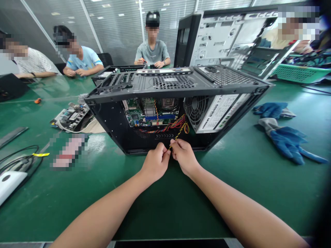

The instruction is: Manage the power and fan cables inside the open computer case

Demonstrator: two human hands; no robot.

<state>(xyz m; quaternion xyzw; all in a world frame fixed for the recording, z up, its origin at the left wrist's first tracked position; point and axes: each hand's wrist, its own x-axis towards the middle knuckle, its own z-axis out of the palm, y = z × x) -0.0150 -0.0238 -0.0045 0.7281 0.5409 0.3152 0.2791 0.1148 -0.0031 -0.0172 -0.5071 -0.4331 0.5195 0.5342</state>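
Note:
A black computer case (165, 90) lies open toward me on the green table. Inside it are a motherboard (150, 112) and, at the right, a power supply (219, 115) with a fan grille. A twisted yellow-and-black cable (179, 133) runs from the power supply's wire bundle (168, 128) out over the case's lower edge. My left hand (157, 161) pinches the cable near its end, fingers closed. Right beside it, my right hand (184, 155) is closed on the same cable slightly higher up. The cable's tip is hidden by my fingers.
Blue-grey gloves (287, 139) lie at the right. Left are loose circuit boards (73, 117), a black cable coil (22, 162) and a white device (11, 184). Another case (214, 41) and a green basket (297, 73) stand behind. Several people sit across the table (98, 206).

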